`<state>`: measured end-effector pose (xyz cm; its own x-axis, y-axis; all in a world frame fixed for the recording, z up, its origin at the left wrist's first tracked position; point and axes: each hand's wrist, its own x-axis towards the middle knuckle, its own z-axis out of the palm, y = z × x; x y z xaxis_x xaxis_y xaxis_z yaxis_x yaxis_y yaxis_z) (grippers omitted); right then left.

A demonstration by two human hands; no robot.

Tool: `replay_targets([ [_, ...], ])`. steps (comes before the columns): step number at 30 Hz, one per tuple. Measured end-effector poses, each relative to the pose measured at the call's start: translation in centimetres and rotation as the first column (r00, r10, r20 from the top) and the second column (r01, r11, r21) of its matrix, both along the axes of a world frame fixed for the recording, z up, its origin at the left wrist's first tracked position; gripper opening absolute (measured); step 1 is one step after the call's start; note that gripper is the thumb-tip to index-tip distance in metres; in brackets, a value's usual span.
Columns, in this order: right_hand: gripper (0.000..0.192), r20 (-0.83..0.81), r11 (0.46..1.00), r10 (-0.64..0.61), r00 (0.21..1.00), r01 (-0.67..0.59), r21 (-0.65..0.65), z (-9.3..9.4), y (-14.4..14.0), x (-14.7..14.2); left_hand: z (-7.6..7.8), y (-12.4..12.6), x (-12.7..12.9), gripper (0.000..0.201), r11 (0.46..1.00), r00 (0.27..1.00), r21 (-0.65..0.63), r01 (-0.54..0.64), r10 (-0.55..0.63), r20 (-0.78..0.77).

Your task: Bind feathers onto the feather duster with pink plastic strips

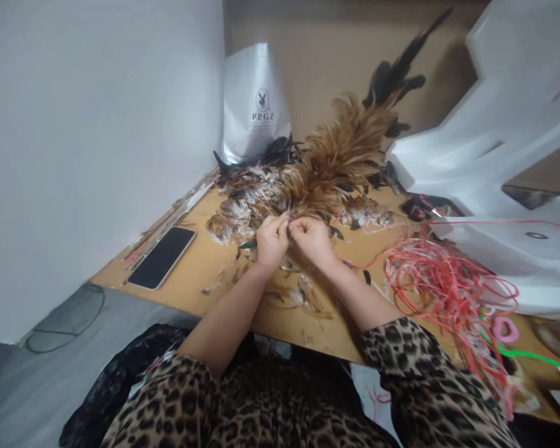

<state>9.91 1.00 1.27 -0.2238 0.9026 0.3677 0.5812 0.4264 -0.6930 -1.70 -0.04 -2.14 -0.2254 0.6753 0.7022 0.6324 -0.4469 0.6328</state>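
Our left hand (271,239) and right hand (310,238) meet fingertip to fingertip, each grip pinched on the feather bundle (336,162); binding seems underway, needing steady tension next.

- This looks like a small craft workplace inside a home, set up in a corner between a plain white wall (98,124) and a brown board.
- The work surface is a bare wooden board (205,274) with stains and scraps, not a proper bench.
- A big pile of brown and black feathers (326,168) covers the far part of it.
- A tangle of red plastic string (443,286) lies at the right side.
- White foam packing pieces (504,124) and a white shopping bag (254,106) stand behind.
- A phone (162,256) lies on the board.
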Motion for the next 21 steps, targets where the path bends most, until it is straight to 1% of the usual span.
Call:
replay_targets([
  [1,0.025,0.113,1.000,0.011,0.994,-0.013,0.019,0.8,0.0,0.3,0.0,-0.1,-0.1,0.029,1.000,0.999,-0.013,-0.002,0.001,-0.052],
  [2,0.025,0.247,0.998,0.022,0.969,-0.035,0.050,1.9,-0.1,0.6,0.1,-0.2,-0.2,0.030,1.000,0.994,-0.029,-0.003,0.000,-0.105],
  [3,0.026,0.394,0.993,0.030,0.919,-0.072,0.092,3.1,-0.1,1.0,0.1,-0.3,-0.2,0.031,0.999,0.987,-0.048,-0.003,-0.005,-0.158],
  [5,0.028,0.651,0.967,0.041,0.758,-0.194,0.165,5.9,0.0,1.8,0.2,-0.5,-0.1,0.032,0.996,0.965,-0.086,0.006,-0.028,-0.260],
  [6,0.028,0.735,0.948,0.060,0.675,-0.269,0.169,7.3,0.2,2.2,0.2,-0.7,0.0,0.033,0.995,0.951,-0.099,0.016,-0.045,-0.306],
  [7,0.026,0.788,0.932,0.078,0.611,-0.324,0.160,8.6,0.5,2.5,0.3,-0.8,0.1,0.033,0.994,0.937,-0.105,0.029,-0.064,-0.342],
  [8,0.023,0.812,0.921,0.093,0.576,-0.360,0.149,9.7,1.0,2.7,0.5,-1.0,0.3,0.034,0.993,0.926,-0.104,0.049,-0.084,-0.367],
  [9,0.019,0.812,0.917,0.099,0.575,-0.369,0.149,10.6,1.6,2.9,0.6,-1.2,0.5,0.034,0.993,0.919,-0.096,0.073,-0.104,-0.380],
  [10,0.014,0.794,0.918,0.105,0.599,-0.365,0.155,11.2,2.3,3.0,0.7,-1.4,0.7,0.035,0.992,0.916,-0.080,0.100,-0.123,-0.381],
  [11,0.010,0.761,0.925,0.109,0.639,-0.345,0.158,11.5,3.0,3.0,0.7,-1.6,0.9,0.036,0.990,0.915,-0.062,0.128,-0.142,-0.377],
  [12,0.009,0.718,0.934,0.116,0.686,-0.322,0.157,11.6,3.7,2.9,0.7,-1.7,1.0,0.038,0.987,0.913,-0.045,0.155,-0.160,-0.374],
  [14,0.015,0.623,0.951,0.132,0.771,-0.276,0.141,11.3,4.9,2.7,0.6,-1.9,1.2,0.039,0.977,0.899,-0.025,0.212,-0.205,-0.387],
  [15,0.017,0.583,0.956,0.141,0.800,-0.263,0.130,11.1,5.4,2.5,0.4,-2.0,1.3,0.038,0.971,0.888,-0.023,0.239,-0.228,-0.400],
  [16,0.019,0.563,0.960,0.143,0.814,-0.252,0.120,10.9,5.8,2.3,0.3,-1.9,1.4,0.037,0.965,0.878,-0.026,0.262,-0.249,-0.409],
  [18,0.017,0.576,0.966,0.132,0.806,-0.234,0.107,11.1,6.3,2.3,0.0,-1.8,1.4,0.033,0.956,0.873,-0.029,0.291,-0.278,-0.401],
  [20,0.015,0.622,0.971,0.111,0.775,-0.217,0.097,12.3,6.8,2.8,-0.1,-1.4,1.3,0.030,0.956,0.897,-0.018,0.293,-0.281,-0.341],
  [21,0.019,0.645,0.976,0.092,0.759,-0.197,0.092,13.2,7.1,3.4,-0.1,-1.3,1.2,0.028,0.958,0.915,-0.009,0.287,-0.277,-0.293],
])
